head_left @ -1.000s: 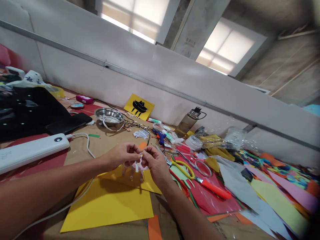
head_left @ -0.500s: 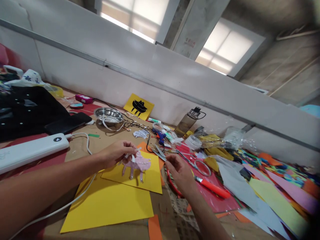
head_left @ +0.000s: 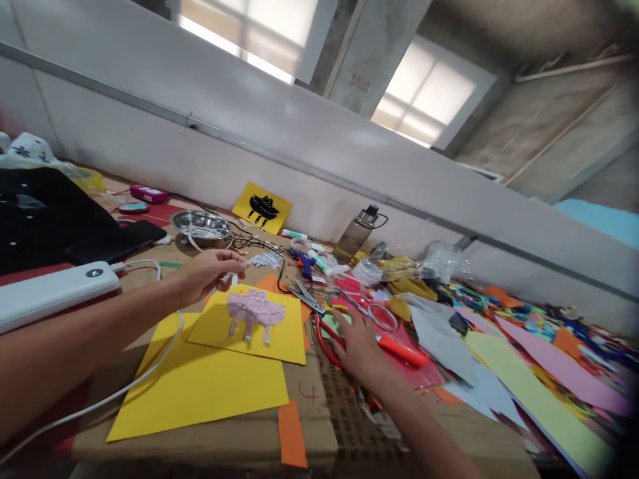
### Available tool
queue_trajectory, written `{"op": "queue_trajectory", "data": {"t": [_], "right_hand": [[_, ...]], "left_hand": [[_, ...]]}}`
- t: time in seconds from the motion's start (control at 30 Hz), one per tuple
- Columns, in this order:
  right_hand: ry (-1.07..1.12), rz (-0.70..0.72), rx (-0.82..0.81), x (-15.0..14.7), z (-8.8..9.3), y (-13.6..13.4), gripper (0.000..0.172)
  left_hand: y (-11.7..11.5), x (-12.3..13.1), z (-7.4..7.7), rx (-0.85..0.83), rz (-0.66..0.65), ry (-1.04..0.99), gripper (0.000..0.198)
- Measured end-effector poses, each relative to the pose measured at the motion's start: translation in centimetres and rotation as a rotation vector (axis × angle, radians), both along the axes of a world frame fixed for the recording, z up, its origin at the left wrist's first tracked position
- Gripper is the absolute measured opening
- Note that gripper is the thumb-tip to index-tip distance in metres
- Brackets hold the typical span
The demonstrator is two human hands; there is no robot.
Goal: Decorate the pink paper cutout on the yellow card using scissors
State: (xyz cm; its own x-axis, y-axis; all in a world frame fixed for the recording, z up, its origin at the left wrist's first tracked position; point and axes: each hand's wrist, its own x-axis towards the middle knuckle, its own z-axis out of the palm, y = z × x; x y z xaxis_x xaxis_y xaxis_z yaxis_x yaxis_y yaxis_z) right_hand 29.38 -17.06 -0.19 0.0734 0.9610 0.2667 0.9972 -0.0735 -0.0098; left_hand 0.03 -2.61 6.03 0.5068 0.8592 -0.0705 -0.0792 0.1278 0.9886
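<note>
My left hand (head_left: 222,269) is closed in a pinch on a narrow white strip (head_left: 234,279), above the top edge of a yellow card (head_left: 287,342). A pink ship-like cutout (head_left: 255,307) with pearl-like beads lies on that card. My right hand (head_left: 357,339) is open, fingers apart, over the red handles of a pair of scissors (head_left: 307,297). Its fingertips overlap the handles; whether they touch cannot be told. The scissors' blades point up and left toward the card. Beneath the card lies a larger yellow sheet (head_left: 214,392).
A steel bowl (head_left: 200,226) with white strips stands behind my left hand. A blue glue gun (head_left: 307,266) and a bottle (head_left: 355,233) are at the back. A red-handled cutter (head_left: 404,351) and coloured paper (head_left: 534,392) lie right. A white power bank (head_left: 54,293) with a cable is left.
My left hand has moved left, off the pink cutout, still pinching the white strip. My right hand has spread its fingers and lowered over the scissors' handles. The view has shifted slightly.
</note>
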Motion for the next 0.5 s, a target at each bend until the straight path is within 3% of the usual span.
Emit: {"op": "queue_trajectory", "data": {"t": [0.23, 0.33, 0.5], "right_hand": [[0.045, -0.034, -0.216, 0.0, 1.7, 2.0, 0.065], [0.052, -0.056, -0.2, 0.0, 3.0, 2.1, 0.071], [0.111, -0.046, -0.074, 0.2, 4.3, 1.1, 0.058]], "left_hand": [[-0.1, -0.9, -1.0, -0.029, 0.035, 0.03, 0.019], [0.0, -0.8, -2.3, -0.076, 0.083, -0.004, 0.022], [-0.2, -0.7, -3.1, -0.112, 0.084, -0.027, 0.022]]}}
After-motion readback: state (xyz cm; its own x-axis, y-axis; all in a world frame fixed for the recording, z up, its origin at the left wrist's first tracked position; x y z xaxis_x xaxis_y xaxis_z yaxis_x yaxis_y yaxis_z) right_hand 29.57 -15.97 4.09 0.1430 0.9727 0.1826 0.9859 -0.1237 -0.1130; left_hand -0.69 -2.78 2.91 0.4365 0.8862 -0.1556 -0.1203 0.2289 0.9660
